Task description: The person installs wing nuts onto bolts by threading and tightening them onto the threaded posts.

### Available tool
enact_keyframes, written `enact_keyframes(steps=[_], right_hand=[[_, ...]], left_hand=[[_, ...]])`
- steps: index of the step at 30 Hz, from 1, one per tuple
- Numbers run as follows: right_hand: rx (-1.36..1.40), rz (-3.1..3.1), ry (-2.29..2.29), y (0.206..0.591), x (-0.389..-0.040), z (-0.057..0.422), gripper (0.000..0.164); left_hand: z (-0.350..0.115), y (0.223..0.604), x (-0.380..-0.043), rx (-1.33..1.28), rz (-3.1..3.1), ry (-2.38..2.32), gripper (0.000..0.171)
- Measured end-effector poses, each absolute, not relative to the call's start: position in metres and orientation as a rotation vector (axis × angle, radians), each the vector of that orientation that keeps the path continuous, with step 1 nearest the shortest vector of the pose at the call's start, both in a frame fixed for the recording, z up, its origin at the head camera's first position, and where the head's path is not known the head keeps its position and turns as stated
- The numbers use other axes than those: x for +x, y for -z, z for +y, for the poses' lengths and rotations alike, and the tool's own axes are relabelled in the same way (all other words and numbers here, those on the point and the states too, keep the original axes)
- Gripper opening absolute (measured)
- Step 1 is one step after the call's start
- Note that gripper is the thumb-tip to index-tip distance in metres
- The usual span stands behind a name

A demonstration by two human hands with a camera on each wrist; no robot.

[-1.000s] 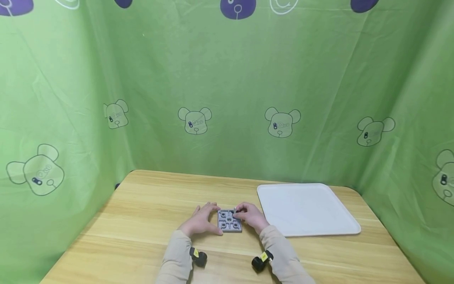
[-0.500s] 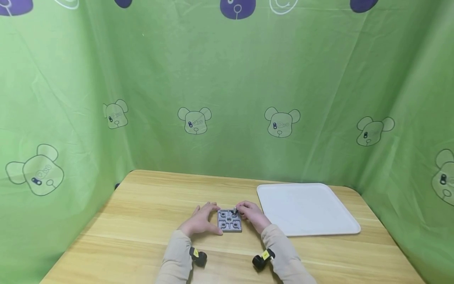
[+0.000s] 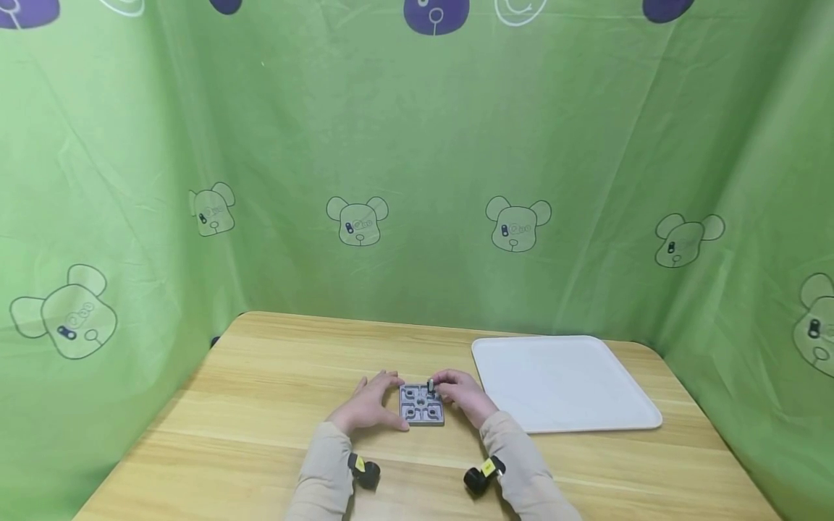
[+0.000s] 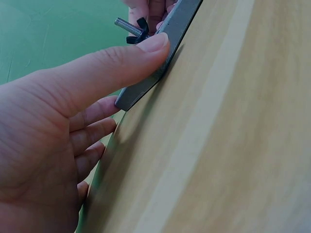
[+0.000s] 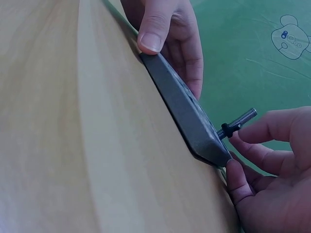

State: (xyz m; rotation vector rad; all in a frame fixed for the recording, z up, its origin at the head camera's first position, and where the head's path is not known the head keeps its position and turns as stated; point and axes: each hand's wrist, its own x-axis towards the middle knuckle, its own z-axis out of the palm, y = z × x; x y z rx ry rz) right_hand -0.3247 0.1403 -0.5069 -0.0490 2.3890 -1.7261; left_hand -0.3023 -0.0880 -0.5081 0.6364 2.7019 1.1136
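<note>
A square grey plate [image 3: 417, 418] with recessed, slotted quarters lies on the table. My left hand [image 3: 368, 405] grips its left side, thumb at the near corner and a finger at the far one. From the far right quarter a threaded bolt [image 5: 248, 115] sticks up, with a black wing nut [image 5: 230, 130] low on it. My right hand [image 3: 462, 394] is at that corner. In the right wrist view its bent index finger touches the wing nut, while the thumb rests against the plate's corner. The left wrist view shows the wing nut [image 4: 140, 33] beyond my left thumb.
A white tray [image 3: 567, 387] lies to the right, close to my right hand. The wooden table [image 3: 274, 405] runs back to a green curtain [image 3: 430, 289] that surrounds it on the visible sides. Black wrist cameras hang beneath both sleeves.
My right fingers first covered the bolt, drew back to the right, and have come back to the wing nut. My left hand and the plate stay in place.
</note>
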Motion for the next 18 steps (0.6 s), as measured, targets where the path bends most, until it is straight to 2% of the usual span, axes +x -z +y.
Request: enact_keyframes(steps=[6,18], right_hand=[[-0.089,2.394,1.695,0.5054,-0.322,0.1411,0.03],[-0.083,2.45,1.626,0.5064,-0.3229,0.14,0.024]], left_hand=[[-0.0884,0.5087,-0.3026,0.64,2.71,-1.093,0.09],[-0.0884,0.5095,-0.3039,0.635,2.71,-1.092,0.09]])
